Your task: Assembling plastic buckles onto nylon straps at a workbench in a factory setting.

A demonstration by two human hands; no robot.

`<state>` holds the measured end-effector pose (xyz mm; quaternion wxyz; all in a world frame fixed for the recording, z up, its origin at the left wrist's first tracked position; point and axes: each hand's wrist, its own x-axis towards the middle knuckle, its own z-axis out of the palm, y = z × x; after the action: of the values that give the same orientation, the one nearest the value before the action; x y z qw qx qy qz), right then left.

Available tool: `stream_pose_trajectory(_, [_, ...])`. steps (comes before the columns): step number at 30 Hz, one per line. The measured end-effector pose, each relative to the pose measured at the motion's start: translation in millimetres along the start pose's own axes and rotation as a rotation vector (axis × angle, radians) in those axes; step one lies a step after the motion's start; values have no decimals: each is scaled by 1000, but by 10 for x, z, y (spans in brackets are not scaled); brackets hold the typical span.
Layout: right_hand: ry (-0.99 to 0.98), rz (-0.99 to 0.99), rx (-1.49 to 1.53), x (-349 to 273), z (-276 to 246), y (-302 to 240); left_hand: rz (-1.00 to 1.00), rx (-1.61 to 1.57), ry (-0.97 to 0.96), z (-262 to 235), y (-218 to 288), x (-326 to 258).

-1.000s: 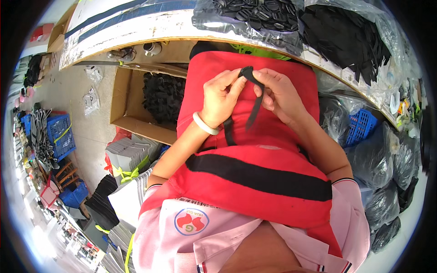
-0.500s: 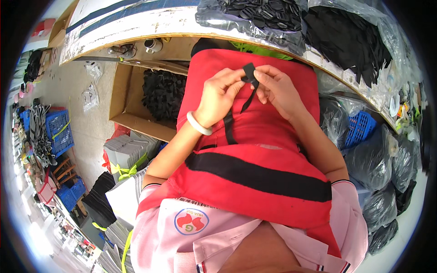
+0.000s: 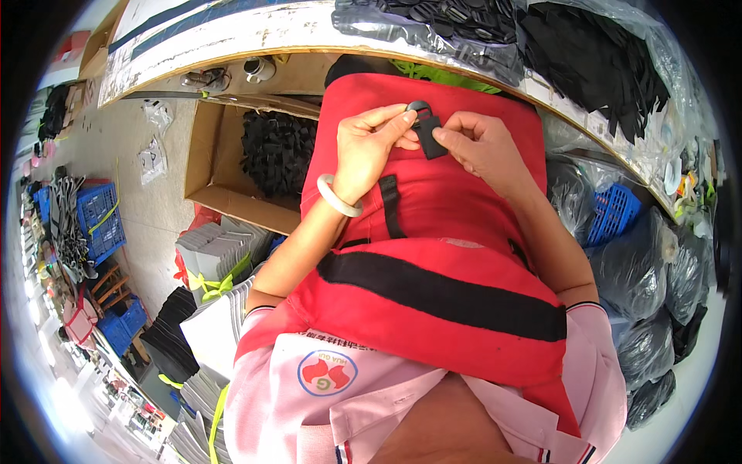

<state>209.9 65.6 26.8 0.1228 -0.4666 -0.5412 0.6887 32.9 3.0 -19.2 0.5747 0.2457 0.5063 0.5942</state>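
Above my red-aproned lap, my left hand (image 3: 371, 147) pinches a small black plastic buckle (image 3: 418, 107) between thumb and fingers. A short black webbing strap (image 3: 431, 141) hangs from the buckle, apparently looped through its slot. My right hand (image 3: 481, 151) grips the strap's side edge between thumb and bent fingers. Both hands are close together, joined by this one piece. On the table beyond lie a plastic bag of black buckles (image 3: 464, 22) and a pile of black webbing strips (image 3: 591, 66).
Left of my lap stands an open cardboard box (image 3: 247, 213) with many black strap pieces (image 3: 278, 158). The table edge (image 3: 309, 52) curves across in front. Bundled grey sheets (image 3: 212, 251) sit at my left; filled black plastic bags (image 3: 630, 271) and a blue basket (image 3: 613, 214) are right.
The strap's loose tail, which dangled below my fingers, no longer hangs there. The webbing now lies flat and doubled below the buckle, and my right hand has shifted slightly right and down.
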Motion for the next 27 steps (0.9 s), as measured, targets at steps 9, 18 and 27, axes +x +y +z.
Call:
stream_pose_trajectory(9, [-2, -73, 314, 112, 96, 195, 267, 266, -133, -79, 42, -74])
stream_pose_trajectory(18, [-138, -101, 141, 63, -23, 156, 301, 354, -242, -96, 116, -222])
stream_pose_trajectory(27, [-404, 73, 125, 90, -146, 129, 467, 498, -306, -100, 87, -331])
